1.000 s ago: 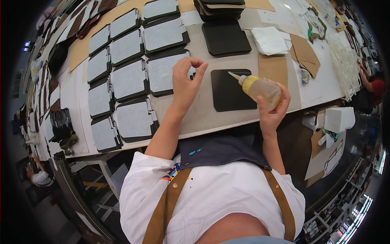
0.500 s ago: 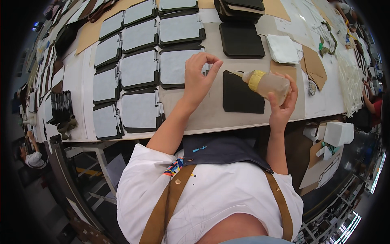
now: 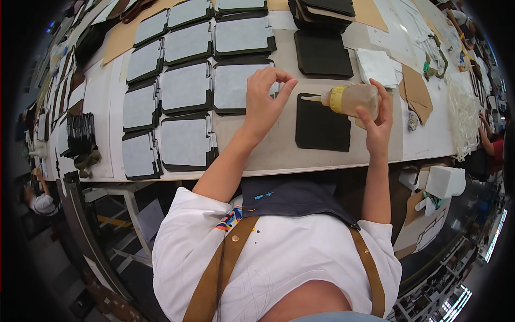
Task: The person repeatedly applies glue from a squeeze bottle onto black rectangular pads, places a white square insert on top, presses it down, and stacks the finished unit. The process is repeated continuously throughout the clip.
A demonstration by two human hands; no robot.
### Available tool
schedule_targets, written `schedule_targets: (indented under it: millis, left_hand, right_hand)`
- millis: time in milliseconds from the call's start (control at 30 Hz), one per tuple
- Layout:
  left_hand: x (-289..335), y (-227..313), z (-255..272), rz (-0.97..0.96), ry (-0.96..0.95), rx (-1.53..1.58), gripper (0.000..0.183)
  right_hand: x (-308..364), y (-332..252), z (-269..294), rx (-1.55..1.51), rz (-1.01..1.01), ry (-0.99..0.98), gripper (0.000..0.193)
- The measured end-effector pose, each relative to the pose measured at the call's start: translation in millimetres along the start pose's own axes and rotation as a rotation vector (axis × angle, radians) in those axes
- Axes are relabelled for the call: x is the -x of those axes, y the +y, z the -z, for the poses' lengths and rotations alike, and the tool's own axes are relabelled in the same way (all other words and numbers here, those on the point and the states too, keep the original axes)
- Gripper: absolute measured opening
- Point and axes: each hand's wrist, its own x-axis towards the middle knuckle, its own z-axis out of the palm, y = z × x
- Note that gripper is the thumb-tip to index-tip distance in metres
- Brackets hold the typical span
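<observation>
My right hand (image 3: 380, 115) grips a squeeze bottle (image 3: 360, 100) of cloudy pale liquid, with yellow wrapping round its neck. The bottle lies tilted nearly level, its thin nozzle pointing left, over the upper part of a flat black panel (image 3: 323, 129) with rounded corners. Whether the nozzle tip touches the panel, I cannot tell. Left of that panel, my left hand (image 3: 264, 99) hovers with thumb and forefinger pinched together; anything between the tips is too small or hidden to make out. It partly covers one of the stacks of pale-faced, black-edged panels (image 3: 185, 88).
Rows of these stacks fill the table's left half. Farther back are a black panel pile (image 3: 323, 53) and a taller pile (image 3: 322, 15). White sheets (image 3: 375, 67) and brown card (image 3: 416, 94) lie to the right. The table's front edge (image 3: 300, 169) runs before me.
My right hand has moved slightly right and up, and the bottle has swung closer to level. My left hand keeps its pinch and has barely shifted.
</observation>
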Motion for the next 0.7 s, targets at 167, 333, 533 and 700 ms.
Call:
schedule_targets:
  millis: [167,333,533,700]
  left_hand:
    - [-0.5,3.3,2.1,0.008,-0.022,-0.031,0.014]
    - [-0.7,3.3,1.6,0.006,-0.015,-0.044,0.014]
    - [-0.1,3.7,1.5,0.007,-0.020,-0.057,0.014]
    - [0.9,2.7,0.8,0.028,-0.027,-0.038,0.015]
  right_hand:
    - [1.1,0.2,7.0,0.015,-0.002,-0.041,0.066]
    - [7.8,0.1,13.1,0.010,-0.045,-0.079,0.066]
    - [23.2,-1.5,20.5,0.019,-0.090,-0.160,0.071]
    - [36.0,-2.4,25.0,-0.048,-0.118,-0.193,0.073]
